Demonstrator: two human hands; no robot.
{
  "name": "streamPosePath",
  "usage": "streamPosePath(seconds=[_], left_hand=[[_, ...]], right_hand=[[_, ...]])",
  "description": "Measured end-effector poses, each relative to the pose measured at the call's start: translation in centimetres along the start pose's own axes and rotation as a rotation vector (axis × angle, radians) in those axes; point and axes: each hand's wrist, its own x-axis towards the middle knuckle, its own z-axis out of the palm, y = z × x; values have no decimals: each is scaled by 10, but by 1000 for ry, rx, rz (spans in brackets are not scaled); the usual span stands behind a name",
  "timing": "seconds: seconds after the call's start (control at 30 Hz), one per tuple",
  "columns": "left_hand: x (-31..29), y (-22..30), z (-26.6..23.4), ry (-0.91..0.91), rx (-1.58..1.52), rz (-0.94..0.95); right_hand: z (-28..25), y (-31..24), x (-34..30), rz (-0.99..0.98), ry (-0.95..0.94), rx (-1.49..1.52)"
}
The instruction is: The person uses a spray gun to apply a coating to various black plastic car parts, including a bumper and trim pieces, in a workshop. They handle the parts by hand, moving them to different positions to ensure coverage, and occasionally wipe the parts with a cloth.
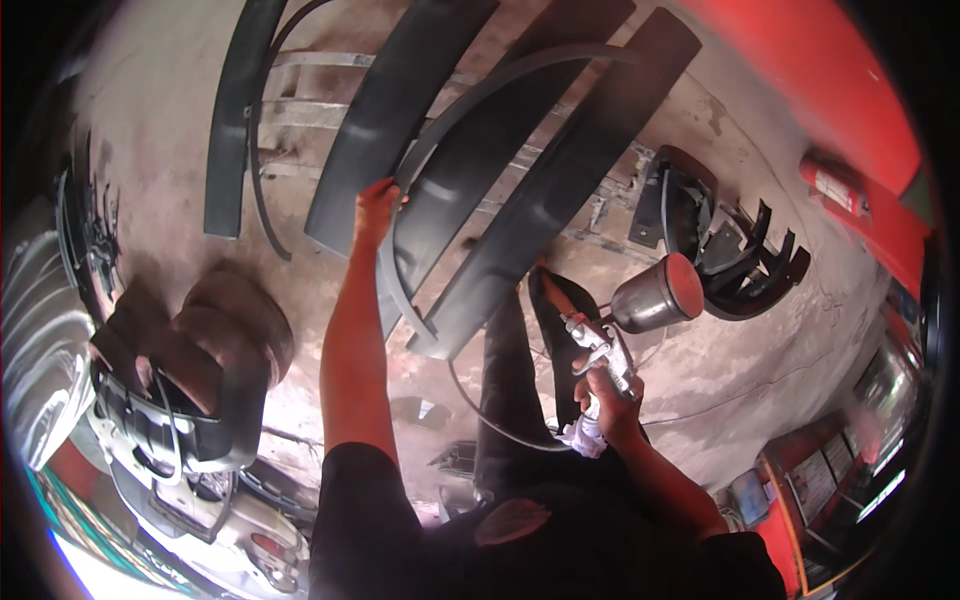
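Note:
My left hand (pixel 376 212) is closed around a long, curved dark strip (pixel 500 78), gripping it partway along its arc. The strip bows over several flat black panels (pixel 575 165) laid out on the floor. In my right hand (pixel 610 402) is a silver spray gun (pixel 598 345) with a dark metal cup (pixel 645 298) on it. My fingers wrap its handle, and its nozzle end points up and to the left. White cloth or paper (pixel 583 432) is bunched at the handle's base. From there a thin hose (pixel 490 420) curves away to the left.
Black moulded parts (pixel 735 245) lie on the floor to the right. A rusty-brown drum-like object (pixel 235 320) and a black-and-white bumper-like part (pixel 180 435) stand at the left. A red surface (pixel 830 80) fills the upper right, and a red cabinet (pixel 790 520) stands lower right.

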Motion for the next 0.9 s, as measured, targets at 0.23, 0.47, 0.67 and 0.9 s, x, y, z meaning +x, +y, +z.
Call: streamPosePath(seconds=[0.23,0.47,0.67,0.9], left_hand=[[-11,-4,-1,77,507,226],[-23,31,-6,168,805,318],[43,41,-126,823,948,227],[114,59,-204,774,985,-103]], right_hand=[[14,-16,7,-20,36,75],[36,-31,13,-43,60,107],[39,-32,26,-41,45,19],[36,-15,44,24,86,2]])
